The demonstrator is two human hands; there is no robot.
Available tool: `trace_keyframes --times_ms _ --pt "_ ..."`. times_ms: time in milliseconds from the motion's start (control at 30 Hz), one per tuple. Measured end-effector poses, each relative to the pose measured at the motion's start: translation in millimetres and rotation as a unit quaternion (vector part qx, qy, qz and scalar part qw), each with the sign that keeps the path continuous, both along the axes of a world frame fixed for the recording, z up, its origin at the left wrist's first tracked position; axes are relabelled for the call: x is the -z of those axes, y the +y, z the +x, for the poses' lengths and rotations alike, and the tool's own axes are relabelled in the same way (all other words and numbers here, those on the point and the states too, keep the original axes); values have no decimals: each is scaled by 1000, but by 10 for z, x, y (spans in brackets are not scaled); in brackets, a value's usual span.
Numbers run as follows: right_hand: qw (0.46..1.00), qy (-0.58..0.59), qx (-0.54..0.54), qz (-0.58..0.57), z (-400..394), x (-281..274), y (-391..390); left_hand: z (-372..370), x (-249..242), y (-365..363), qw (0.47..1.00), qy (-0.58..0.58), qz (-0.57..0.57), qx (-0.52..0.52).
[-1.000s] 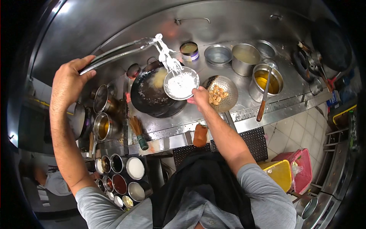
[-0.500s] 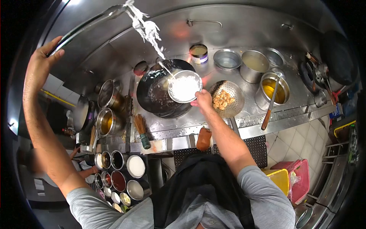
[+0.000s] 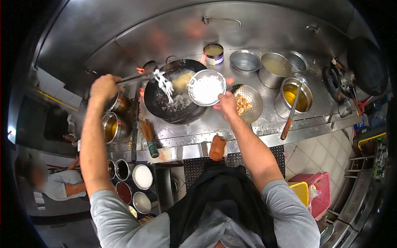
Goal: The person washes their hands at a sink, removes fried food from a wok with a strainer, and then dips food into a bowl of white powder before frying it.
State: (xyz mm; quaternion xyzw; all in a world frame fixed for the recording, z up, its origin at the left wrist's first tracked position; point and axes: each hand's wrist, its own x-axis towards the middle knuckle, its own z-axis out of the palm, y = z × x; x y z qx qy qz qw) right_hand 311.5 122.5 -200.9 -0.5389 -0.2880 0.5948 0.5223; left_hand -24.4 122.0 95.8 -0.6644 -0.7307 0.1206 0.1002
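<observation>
My left hand is closed around the handle of long metal tongs. From their tip hang ragged white-coated strips, above the black wok. Bubbling oil fills the wok's bottom, with a pale golden clump frying at its far side. Over the wok's right edge, my right hand grips the rim of a round metal bowl heaped with white flour-like stuff. Just right of it, fried brown pieces lie in a perforated strainer, partly hidden by my right hand.
A tin can, metal basin and pots stand behind. An oil pot holds a wooden-handled ladle. A bamboo brush and brown cloth-like roll sit at the front edge. Another person is at left.
My left hand has come down and right, bringing the tongs and white strips from high up to just over the wok. The bowl has shifted slightly right and up. A golden clump now shows clearly.
</observation>
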Motion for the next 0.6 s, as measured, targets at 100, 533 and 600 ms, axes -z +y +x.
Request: trace_keyframes --times_ms 100,533,600 --pt "1000 -23 -10 2 -54 -70 65 -257 867 474 999 31 -25 -12" --pt "988 -154 -5 23 -298 -219 298 461 422 -145 983 -30 8 181" --pt "986 -162 -15 27 -323 -241 302 537 568 -130 968 -14 40 248"
